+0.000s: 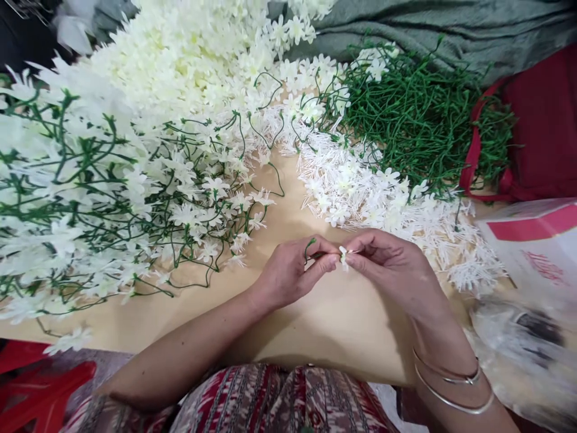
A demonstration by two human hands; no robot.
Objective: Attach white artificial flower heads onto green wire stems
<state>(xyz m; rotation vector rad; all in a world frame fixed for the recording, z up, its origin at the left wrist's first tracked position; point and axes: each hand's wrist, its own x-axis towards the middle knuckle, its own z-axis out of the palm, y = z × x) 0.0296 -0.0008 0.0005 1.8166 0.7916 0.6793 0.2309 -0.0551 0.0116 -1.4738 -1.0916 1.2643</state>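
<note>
My left hand (293, 270) is closed in a pinch on a thin green wire stem (309, 245) that curls up above its fingers. My right hand (390, 261) is closed on a small white artificial flower (343, 256), held right against the tip of the stem. Both hands meet over the tan table (324, 325), close to my body. Two silver bangles (451, 385) sit on my right wrist.
A large heap of finished white flower sprays on green stems (112, 180) fills the left. Loose white blossoms (383, 198) lie right of centre, with bare green stems (419, 120) behind them. A red bag (536, 132), a red-and-white box (536, 240) and clear plastic bags (523, 349) crowd the right.
</note>
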